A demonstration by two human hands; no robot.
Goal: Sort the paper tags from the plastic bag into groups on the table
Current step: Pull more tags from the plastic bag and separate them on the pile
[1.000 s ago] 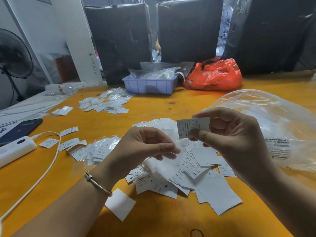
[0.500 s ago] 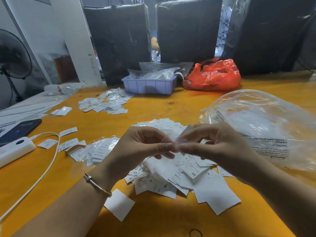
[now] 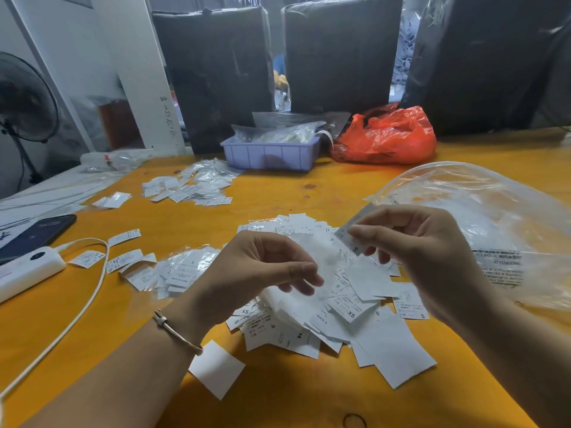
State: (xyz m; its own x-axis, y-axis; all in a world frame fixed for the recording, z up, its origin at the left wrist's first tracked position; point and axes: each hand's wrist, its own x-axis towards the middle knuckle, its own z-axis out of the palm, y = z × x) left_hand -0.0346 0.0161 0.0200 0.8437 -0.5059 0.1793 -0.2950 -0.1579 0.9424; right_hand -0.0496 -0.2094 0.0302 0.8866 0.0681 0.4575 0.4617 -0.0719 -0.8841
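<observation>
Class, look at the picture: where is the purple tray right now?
The purple tray sits at the table's far edge, centre of the head view, just left of the red bag.

- The left hand (image 3: 265, 267) holds something pale and blurred; whether it is a clear sleeve or a paper tag cannot be told.
- The tag (image 3: 352, 239) pinched by the right hand (image 3: 426, 251) shows an "S"; its smaller print is too small to read, and the fingers cover part of it.
- The plastic bag (image 3: 494, 217) at the right edge of the worktop (image 3: 278, 199) is cut off by the picture's edge.
- The main pile of tags (image 3: 355, 307) is partly hidden behind both hands.
- The phone (image 3: 37, 233) and the white power bank (image 3: 27, 270) at the left edge of the worktop are cut off.
- The fan (image 3: 24, 100) is only partly in view.
</observation>
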